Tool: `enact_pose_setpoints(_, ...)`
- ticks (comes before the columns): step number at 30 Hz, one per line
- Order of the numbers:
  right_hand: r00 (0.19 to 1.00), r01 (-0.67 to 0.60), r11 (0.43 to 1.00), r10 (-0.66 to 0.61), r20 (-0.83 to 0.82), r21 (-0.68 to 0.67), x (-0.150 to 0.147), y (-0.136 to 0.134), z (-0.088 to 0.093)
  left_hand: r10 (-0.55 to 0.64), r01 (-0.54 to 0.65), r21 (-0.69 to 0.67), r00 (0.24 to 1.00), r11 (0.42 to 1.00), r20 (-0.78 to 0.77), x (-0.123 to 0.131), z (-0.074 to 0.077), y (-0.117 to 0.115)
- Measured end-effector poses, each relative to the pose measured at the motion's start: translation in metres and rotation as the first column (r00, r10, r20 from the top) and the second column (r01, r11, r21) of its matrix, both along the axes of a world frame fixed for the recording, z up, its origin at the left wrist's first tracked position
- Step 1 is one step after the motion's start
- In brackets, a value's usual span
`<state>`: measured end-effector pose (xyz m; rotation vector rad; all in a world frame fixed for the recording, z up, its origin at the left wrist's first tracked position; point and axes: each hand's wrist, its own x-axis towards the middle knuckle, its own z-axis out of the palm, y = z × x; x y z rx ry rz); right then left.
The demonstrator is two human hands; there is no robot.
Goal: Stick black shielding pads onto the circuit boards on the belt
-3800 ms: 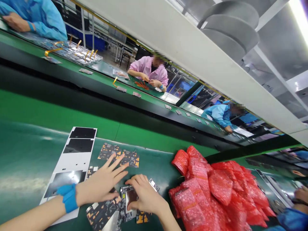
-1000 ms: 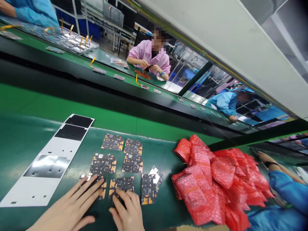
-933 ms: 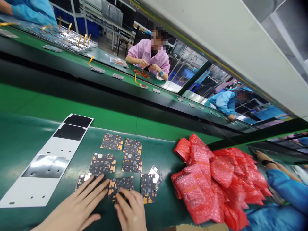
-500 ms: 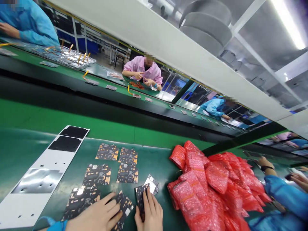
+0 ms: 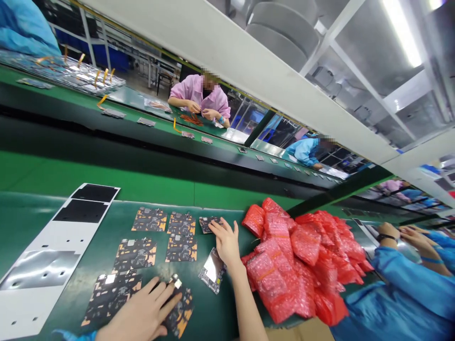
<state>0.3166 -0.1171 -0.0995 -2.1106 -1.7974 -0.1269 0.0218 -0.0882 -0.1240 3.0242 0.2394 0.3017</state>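
My left hand (image 5: 137, 310) lies with its fingers apart over dark circuit boards at the bottom, its fingertips on a tilted board (image 5: 181, 310). Part of another board (image 5: 110, 298) shows beside it. My right hand (image 5: 226, 239) reaches forward, fingers spread, touching the right side of a small dark board (image 5: 209, 224) in the back row. Left of that stand more boards laid flat, among them one board (image 5: 149, 219) at the back and one (image 5: 135, 254) nearer. A board with a shiny silver plate (image 5: 213, 271) lies under my right wrist's left side.
A heap of red bubble bags (image 5: 298, 255) lies right of my right arm. A long white sheet with black patches (image 5: 46, 265) is at the left. Beyond runs a line (image 5: 159, 134) with small parts. A person in blue sleeves (image 5: 401, 279) works at the right; others sit across.
My right hand has moved forward with the small dark board, which is now in the back row. The silver-plated board is uncovered. My left hand stays over the boards. The view has shifted slightly.
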Motion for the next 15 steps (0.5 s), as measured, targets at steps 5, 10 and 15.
enact_pose_setpoints(5,0.999,-0.034,0.997,0.032,-0.035,-0.076,0.000,-0.017,0.001,0.201,-0.198,0.073,0.979,0.977,-0.040,0.005,-0.007,-0.015)
enact_pose_setpoints(10,1.000,-0.009,0.994,0.005,-0.031,-0.112,-0.030,-0.078,0.004,0.177,-0.182,0.058,0.981,0.982,0.076,0.021,0.007,0.003)
enact_pose_setpoints(15,0.993,-0.104,0.992,0.108,0.049,-0.071,-0.052,-0.109,-0.005,0.153,-0.166,0.076,0.977,0.983,0.152,0.042,0.011,0.028)
